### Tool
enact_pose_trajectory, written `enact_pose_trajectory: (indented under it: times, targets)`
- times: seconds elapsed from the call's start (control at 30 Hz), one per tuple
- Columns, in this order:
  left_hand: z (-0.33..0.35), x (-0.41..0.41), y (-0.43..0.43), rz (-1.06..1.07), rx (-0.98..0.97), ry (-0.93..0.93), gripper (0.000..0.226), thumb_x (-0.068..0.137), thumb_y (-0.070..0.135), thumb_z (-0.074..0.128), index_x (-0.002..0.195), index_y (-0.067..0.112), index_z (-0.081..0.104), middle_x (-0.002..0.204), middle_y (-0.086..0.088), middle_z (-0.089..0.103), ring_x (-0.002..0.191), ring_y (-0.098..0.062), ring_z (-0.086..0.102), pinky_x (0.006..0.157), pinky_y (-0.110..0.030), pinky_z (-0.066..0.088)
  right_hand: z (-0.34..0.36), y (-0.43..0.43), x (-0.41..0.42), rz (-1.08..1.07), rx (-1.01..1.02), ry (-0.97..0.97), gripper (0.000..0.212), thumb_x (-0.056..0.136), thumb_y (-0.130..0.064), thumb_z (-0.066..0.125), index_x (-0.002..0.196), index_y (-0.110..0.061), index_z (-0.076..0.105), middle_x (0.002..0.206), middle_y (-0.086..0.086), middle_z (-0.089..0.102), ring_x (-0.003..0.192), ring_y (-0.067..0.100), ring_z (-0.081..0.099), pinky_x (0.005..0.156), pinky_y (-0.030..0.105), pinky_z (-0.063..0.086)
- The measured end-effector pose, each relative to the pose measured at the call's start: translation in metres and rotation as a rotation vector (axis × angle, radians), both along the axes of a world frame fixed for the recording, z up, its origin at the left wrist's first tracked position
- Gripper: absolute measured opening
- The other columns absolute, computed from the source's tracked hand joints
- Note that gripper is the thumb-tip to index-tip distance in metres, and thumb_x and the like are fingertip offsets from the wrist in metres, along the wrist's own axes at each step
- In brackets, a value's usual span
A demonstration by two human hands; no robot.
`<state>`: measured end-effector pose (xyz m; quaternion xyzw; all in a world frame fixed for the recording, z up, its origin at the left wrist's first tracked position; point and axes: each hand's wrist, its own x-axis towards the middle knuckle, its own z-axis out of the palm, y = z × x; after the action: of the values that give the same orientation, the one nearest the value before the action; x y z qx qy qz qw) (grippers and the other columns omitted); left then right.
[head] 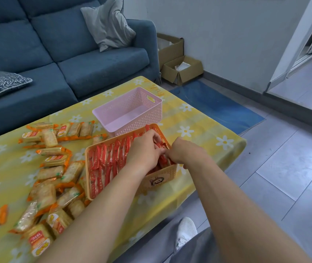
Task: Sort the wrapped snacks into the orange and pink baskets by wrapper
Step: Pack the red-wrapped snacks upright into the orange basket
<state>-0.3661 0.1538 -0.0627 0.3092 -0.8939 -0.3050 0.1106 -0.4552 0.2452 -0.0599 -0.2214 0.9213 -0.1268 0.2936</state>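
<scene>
The orange basket stands near the table's right front and holds rows of red-wrapped snacks. My left hand and my right hand both reach into its right end, fingers curled around red packets there. Just behind it sits the pink basket, with nothing inside. Orange-wrapped cracker packs lie scattered over the left part of the table.
A yellow flowered cloth covers the table. A blue sofa with cushions stands behind it. Cardboard boxes and a blue mat lie on the floor at right. My leg and white shoe show below.
</scene>
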Motion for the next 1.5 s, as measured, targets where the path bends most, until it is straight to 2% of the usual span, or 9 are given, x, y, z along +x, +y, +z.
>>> enact_pose_trajectory:
  times: [0.17, 0.47, 0.57, 0.67, 0.83, 1.13, 1.3, 1.4, 1.5]
  targets:
    - [-0.003, 0.019, 0.013, -0.019, -0.231, 0.073, 0.005, 0.092, 0.024, 0.065, 0.091, 0.026, 0.06, 0.08, 0.007, 0.068, 0.074, -0.019, 0.064, 0.062, -0.039, 0.053, 0.018, -0.005, 0.007, 0.076, -0.144, 0.098, 0.007, 0.091, -0.02, 0.048, 0.091, -0.014, 0.053, 0.09, 0.004, 0.06, 0.085, 0.029, 0.057, 0.073, 0.035, 0.043]
    - [-0.007, 0.04, 0.017, -0.079, -0.251, 0.066, 0.014, 0.089, 0.032, 0.07, 0.1, 0.03, 0.063, 0.088, 0.006, 0.069, 0.083, -0.02, 0.065, 0.068, -0.038, 0.054, 0.026, -0.012, 0.017, 0.005, -0.254, -0.006, 0.023, 0.088, -0.007, 0.048, 0.065, -0.009, 0.049, 0.064, 0.008, 0.051, 0.058, 0.023, 0.048, 0.051, 0.03, 0.035]
    - [0.007, 0.056, 0.003, -0.029, -0.037, 0.197, 0.004, 0.091, 0.031, 0.069, 0.093, 0.033, 0.071, 0.086, 0.017, 0.071, 0.085, -0.008, 0.065, 0.079, -0.035, 0.055, 0.019, -0.014, 0.015, 0.004, -0.278, 0.016, 0.024, 0.091, -0.01, 0.046, 0.067, -0.009, 0.048, 0.067, 0.008, 0.052, 0.066, 0.028, 0.053, 0.052, 0.03, 0.035]
    - [0.015, 0.09, -0.035, 0.41, -0.244, 0.294, 0.007, 0.09, 0.031, 0.065, 0.097, 0.031, 0.066, 0.091, 0.015, 0.064, 0.092, -0.016, 0.06, 0.079, -0.038, 0.054, 0.015, -0.015, 0.016, -0.013, -0.294, 0.007, 0.022, 0.092, -0.013, 0.044, 0.07, -0.01, 0.049, 0.073, 0.008, 0.057, 0.068, 0.027, 0.054, 0.052, 0.029, 0.035]
    - [0.008, 0.139, -0.08, 0.705, 0.138, -0.19, 0.051, 0.079, 0.059, 0.053, 0.088, 0.012, 0.069, 0.099, -0.009, 0.072, 0.093, -0.033, 0.066, 0.084, -0.044, 0.055, 0.021, -0.012, 0.021, -0.067, -0.302, -0.101, 0.027, 0.096, -0.025, 0.043, 0.081, -0.007, 0.056, 0.084, 0.011, 0.063, 0.076, 0.028, 0.061, 0.064, 0.033, 0.046]
    - [0.029, 0.162, -0.077, 0.61, 0.672, 0.202, 0.036, 0.086, 0.041, 0.063, 0.1, 0.009, 0.075, 0.085, -0.007, 0.079, 0.083, -0.027, 0.076, 0.091, -0.048, 0.058, 0.073, -0.02, 0.034, -0.129, -0.503, -0.059, 0.038, 0.089, -0.045, 0.052, 0.086, -0.008, 0.062, 0.085, 0.013, 0.072, 0.08, 0.031, 0.07, 0.078, 0.046, 0.058]
    - [0.063, 0.192, -0.105, 0.727, 0.594, 0.348, 0.03, 0.092, 0.041, 0.061, 0.091, 0.015, 0.076, 0.08, -0.005, 0.079, 0.08, -0.026, 0.076, 0.09, -0.047, 0.058, 0.078, -0.054, 0.049, -0.25, -0.833, -0.253, 0.043, 0.092, -0.05, 0.047, 0.091, -0.014, 0.07, 0.088, 0.007, 0.076, 0.082, 0.025, 0.072, 0.08, 0.045, 0.057]
    - [0.074, 0.219, -0.131, 0.858, 0.597, 0.474, 0.027, 0.094, 0.034, 0.063, 0.087, 0.011, 0.074, 0.07, -0.004, 0.077, 0.064, -0.021, 0.073, 0.074, -0.041, 0.06, 0.074, -0.09, 0.061, -0.283, -0.97, -0.402, 0.035, 0.099, -0.036, 0.038, 0.095, -0.015, 0.066, 0.099, 0.007, 0.073, 0.09, 0.022, 0.069, 0.086, 0.043, 0.054]
    - [0.081, 0.24, -0.157, 0.937, 0.631, 0.594, 0.021, 0.095, 0.029, 0.064, 0.084, 0.013, 0.07, 0.059, 0.002, 0.072, 0.054, -0.014, 0.067, 0.056, -0.031, 0.055, 0.053, -0.126, 0.074, -0.076, -0.836, -0.104, 0.034, 0.098, -0.024, 0.043, 0.119, -0.01, 0.066, 0.127, 0.012, 0.067, 0.114, 0.028, 0.062, 0.099, 0.043, 0.046]
